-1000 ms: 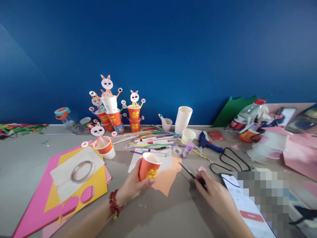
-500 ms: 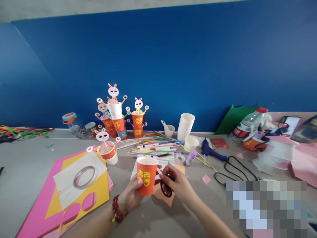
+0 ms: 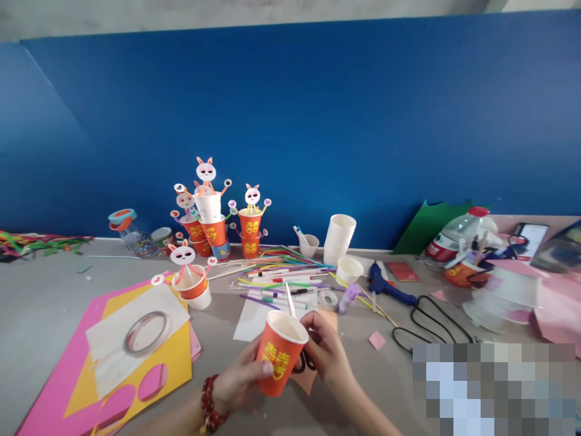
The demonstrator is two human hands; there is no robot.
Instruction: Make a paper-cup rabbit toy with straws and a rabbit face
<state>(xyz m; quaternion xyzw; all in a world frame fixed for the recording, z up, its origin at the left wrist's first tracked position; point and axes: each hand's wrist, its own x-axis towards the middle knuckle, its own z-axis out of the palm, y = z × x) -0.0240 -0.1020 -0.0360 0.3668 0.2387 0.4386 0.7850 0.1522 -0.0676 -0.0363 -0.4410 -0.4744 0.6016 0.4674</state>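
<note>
The left hand (image 3: 238, 381) has its fingers wrapped around a tilted orange-red paper cup with yellow characters (image 3: 279, 354), held above the grey desk (image 3: 54, 303). Just right of the cup, the right hand (image 3: 327, 352) closes its fingers on black-handled scissors (image 3: 289, 303), whose blades rise behind the cup's rim. A peach paper sheet (image 3: 331, 320) lies beneath.

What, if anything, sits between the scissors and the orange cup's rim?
Nothing visible: the scissors in the right hand stand, blade up, right at the rim of the orange paper cup held by the left hand.
</note>
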